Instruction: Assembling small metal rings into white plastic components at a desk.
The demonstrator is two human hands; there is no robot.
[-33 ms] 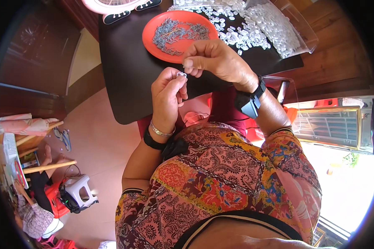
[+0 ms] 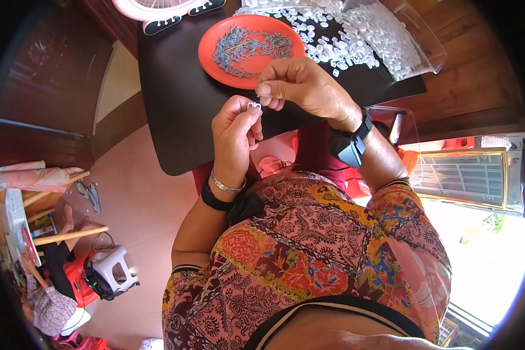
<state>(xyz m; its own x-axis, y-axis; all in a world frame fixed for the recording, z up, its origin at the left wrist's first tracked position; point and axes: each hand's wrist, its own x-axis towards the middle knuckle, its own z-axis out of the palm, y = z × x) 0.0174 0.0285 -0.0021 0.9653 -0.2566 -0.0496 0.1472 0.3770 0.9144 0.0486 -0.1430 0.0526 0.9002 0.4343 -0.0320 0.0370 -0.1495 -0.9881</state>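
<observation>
Orange-red plate (image 2: 206,49) on dark table (image 2: 175,116), landmark for everything here. Plate holds loose grey pins (image 2: 236,46), small and thin, spread in a rough ring, with a yellowish sliver lying among them. Left hand (image 2: 234,123) is just on the near side of the plate, thumb and index pinched close on 1 small white clip (image 2: 254,105); its other fingers curl in. So the held clip sits near the plate's near rim, off the table, between the 2 hands. Right hand (image 2: 297,86) is at the plate's near right rim, overlapping it in view, thumb and index tips together, narrow; can't tell if a pin is in there, too small. Fingertips of the 2 hands are very near each other; can't tell if they touch. Right of the plate: many white clips (image 2: 347,53) scattered on the table, more heaped in a transparent box (image 2: 433,63) farther right. Left and beyond the plate: pink-and-white object (image 2: 157,8) with black trim, partly cut off by the top edge. Nearer than the plate: black watch (image 2: 350,150) on right wrist, metal bracelet (image 2: 226,186) on left. Far left of and nearer than the plate: another person (image 2: 53,306), seated, plus 1 pair of slippers (image 2: 90,196) on the floor.
</observation>
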